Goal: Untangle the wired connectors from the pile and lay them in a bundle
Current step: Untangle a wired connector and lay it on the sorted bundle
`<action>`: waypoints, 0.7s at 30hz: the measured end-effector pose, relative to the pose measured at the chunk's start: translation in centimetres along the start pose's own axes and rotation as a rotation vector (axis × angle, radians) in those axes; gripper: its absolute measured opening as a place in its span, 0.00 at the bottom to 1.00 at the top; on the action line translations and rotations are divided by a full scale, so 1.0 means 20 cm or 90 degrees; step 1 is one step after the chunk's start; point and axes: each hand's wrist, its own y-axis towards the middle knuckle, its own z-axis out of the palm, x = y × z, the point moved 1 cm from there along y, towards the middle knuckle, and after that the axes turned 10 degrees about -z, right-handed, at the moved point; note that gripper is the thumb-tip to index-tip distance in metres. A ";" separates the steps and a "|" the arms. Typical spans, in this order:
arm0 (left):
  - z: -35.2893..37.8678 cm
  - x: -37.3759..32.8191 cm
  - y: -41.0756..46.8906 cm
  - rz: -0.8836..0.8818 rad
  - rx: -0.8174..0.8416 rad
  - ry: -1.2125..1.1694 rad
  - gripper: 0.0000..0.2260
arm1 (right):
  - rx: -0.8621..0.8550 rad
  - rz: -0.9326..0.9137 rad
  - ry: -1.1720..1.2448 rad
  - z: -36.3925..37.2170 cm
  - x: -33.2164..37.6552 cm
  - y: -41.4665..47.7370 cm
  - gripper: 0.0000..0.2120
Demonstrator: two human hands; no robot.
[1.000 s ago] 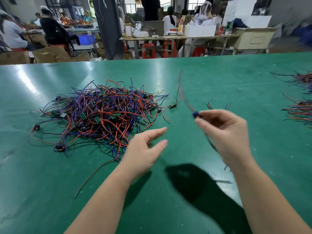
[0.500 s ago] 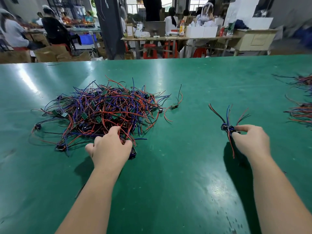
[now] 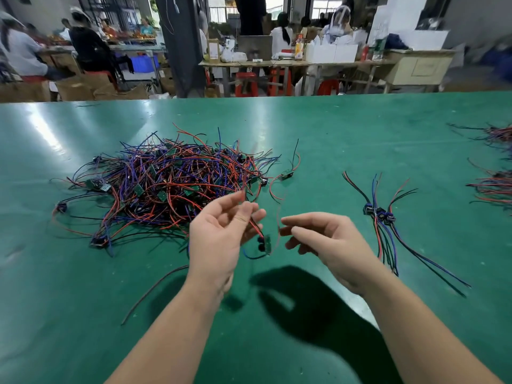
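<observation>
A tangled pile of red, blue and black wired connectors (image 3: 171,187) lies on the green table (image 3: 332,139), left of centre. My left hand (image 3: 221,239) is raised in front of the pile, palm up. Its fingers pinch the red wire of one wired connector (image 3: 262,241), which dangles between my hands. My right hand (image 3: 321,236) hovers just right of it with fingers loosely curled and apart. Its fingertips are beside a blurred red wire. To the right, a small bundle of laid-out connectors (image 3: 379,214) rests on the table.
A single connector (image 3: 286,174) lies just right of the pile, and a loose dark wire (image 3: 155,292) lies near my left forearm. More wire bundles (image 3: 493,187) sit at the table's right edge. People work at benches beyond the far edge.
My left hand has lifted a connector out of the pile toward the centre. My right hand has let go of the small bundle on the right and moved in beside the left.
</observation>
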 end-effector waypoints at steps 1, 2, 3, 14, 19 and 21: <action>0.01 0.01 -0.01 -0.007 0.009 0.001 0.05 | 0.023 -0.003 0.025 0.01 0.00 0.00 0.11; 0.01 0.02 -0.01 -0.010 0.015 -0.002 0.05 | 0.030 -0.010 0.028 0.02 0.00 -0.01 0.10; 0.02 0.03 -0.02 -0.013 0.020 -0.005 0.05 | 0.022 -0.025 0.000 0.03 -0.01 -0.01 0.10; 0.02 0.08 -0.02 0.032 0.003 0.042 0.07 | 0.021 -0.158 -0.261 0.09 -0.04 -0.03 0.11; 0.03 0.08 -0.03 0.044 0.046 0.061 0.08 | -0.020 -0.077 -0.093 0.12 -0.04 -0.01 0.11; 0.03 0.08 -0.02 0.050 0.042 0.107 0.10 | -0.067 -0.021 0.075 0.11 -0.03 -0.01 0.12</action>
